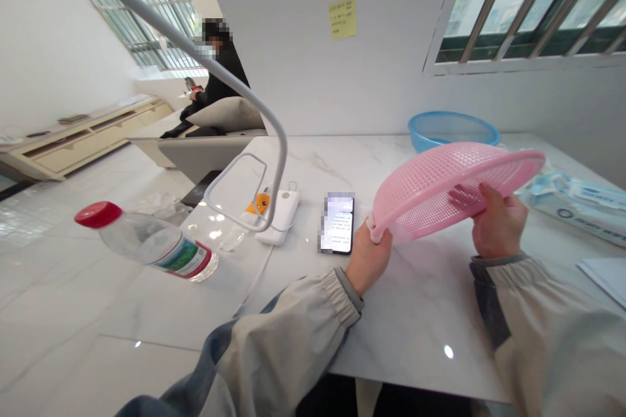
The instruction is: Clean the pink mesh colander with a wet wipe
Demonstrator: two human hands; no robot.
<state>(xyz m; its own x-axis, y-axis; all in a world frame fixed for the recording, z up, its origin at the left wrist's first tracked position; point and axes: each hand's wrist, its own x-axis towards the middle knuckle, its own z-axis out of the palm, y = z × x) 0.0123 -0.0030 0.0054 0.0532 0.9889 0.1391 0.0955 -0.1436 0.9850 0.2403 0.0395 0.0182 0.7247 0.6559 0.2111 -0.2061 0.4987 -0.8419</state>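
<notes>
A pink perforated plastic basket (430, 179) is held tilted above the marble-patterned table, its opening turned partly toward me and down. My left hand (370, 255) grips its near-left rim by a small tab. At the right, my right hand (499, 221) is closed on the lower rim, the thumb lying on the inner side and some fingers showing through the mesh. Behind the pink basket stands a blue plastic basket (452, 129) near the wall. Left of my left hand lies a phone (342, 225) with its screen lit.
A clear bottle with a red cap (156, 244) stands at the table's left edge. Near it are a white power bank (281, 215) and a bent grey tube (235, 75). A wipes pack (577, 202) lies right. A person (220, 71) sits beyond the partition.
</notes>
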